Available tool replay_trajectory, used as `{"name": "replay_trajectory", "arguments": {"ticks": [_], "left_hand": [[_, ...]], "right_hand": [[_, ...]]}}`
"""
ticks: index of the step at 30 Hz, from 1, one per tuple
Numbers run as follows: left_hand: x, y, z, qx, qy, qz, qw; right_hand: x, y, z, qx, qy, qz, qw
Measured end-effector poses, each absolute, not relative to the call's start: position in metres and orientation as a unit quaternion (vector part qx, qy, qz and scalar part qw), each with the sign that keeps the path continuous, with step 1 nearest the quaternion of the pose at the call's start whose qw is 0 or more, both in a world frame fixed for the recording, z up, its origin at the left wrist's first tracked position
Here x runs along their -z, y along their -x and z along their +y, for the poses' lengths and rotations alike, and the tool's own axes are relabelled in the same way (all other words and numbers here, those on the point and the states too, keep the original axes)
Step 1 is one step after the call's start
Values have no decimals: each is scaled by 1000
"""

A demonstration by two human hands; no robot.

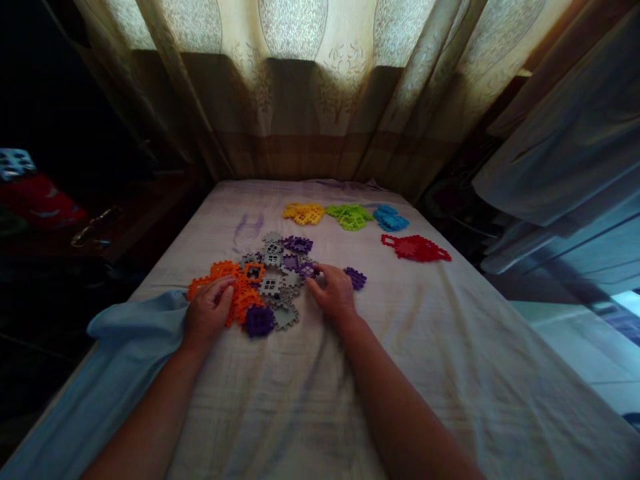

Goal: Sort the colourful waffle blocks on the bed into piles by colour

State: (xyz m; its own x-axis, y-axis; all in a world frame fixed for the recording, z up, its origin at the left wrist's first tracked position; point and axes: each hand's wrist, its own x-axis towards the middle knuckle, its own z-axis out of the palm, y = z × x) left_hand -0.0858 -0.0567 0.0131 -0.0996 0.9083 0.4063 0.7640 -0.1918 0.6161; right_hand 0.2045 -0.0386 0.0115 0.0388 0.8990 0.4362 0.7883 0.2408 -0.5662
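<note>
My left hand rests at the near left side of a heap of orange interlocking plastic tiles, thumb a little apart from the loosely bent fingers. Between thumb and fingertips, my right hand has a purple notched tile at the right edge of the mixed pile. Grey tiles, some with window-like grids, lie in the middle between both hands. Another purple tile sits at the pile's near edge, and more purple tiles are at its far side. One purple piece lies just beyond my right hand.
Sorted by colour farther back are yellow tiles, green tiles and blue tiles. Red tiles lie to the right. Everything is on a sheet-covered bed. A light blue cloth lies under my left forearm; curtains hang behind.
</note>
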Motion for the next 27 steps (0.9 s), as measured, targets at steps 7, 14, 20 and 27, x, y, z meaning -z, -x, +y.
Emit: {"name": "replay_trajectory", "arguments": {"ticks": [7, 14, 20, 27], "left_hand": [[-13, 86, -57, -387, -668, 631, 81], [-23, 84, -61, -355, -756, 546, 64], [-25, 88, -75, -188, -830, 512, 116], [-29, 86, -81, -137, -852, 497, 94]], "right_hand": [[-22, -267, -28, -37, 697, -626, 348], [-25, -301, -32, -123, 735, -607, 276], [-28, -302, -30, -111, 726, -619, 277], [-44, -280, -31, -66, 694, -638, 328]]}}
